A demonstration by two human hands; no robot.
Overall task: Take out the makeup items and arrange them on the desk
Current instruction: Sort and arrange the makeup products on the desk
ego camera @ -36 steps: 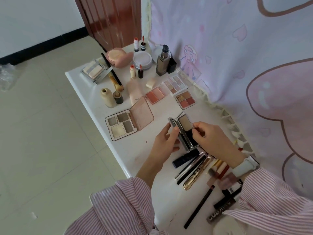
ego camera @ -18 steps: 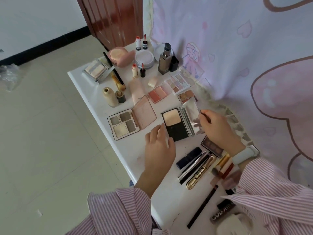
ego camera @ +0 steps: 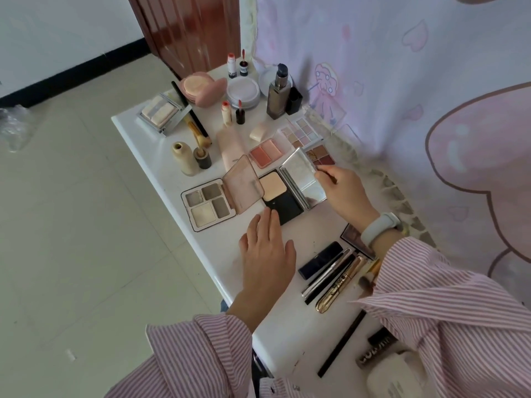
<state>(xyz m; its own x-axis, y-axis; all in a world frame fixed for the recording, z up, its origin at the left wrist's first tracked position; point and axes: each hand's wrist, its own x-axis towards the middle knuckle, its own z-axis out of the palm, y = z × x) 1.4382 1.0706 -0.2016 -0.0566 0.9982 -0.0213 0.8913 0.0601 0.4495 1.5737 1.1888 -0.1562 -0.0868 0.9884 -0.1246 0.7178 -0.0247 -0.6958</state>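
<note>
— Where is the black square powder compact (ego camera: 283,198) now?
— It lies open at the middle of the white desk (ego camera: 143,133). The right hand (ego camera: 343,193) pinches its silver mirrored lid (ego camera: 304,179); the left hand (ego camera: 265,248) — fingers loose, holding nothing — touches its near edge.

Our left hand (ego camera: 265,249) lies palm down, fingers together and stretched forward, gripping nothing. Our right hand (ego camera: 343,192) is bent at the wrist, thumb and fingertips (ego camera: 321,172) pinched together. Both forearms wear striped sleeves; the right wrist carries a pale band.
</note>
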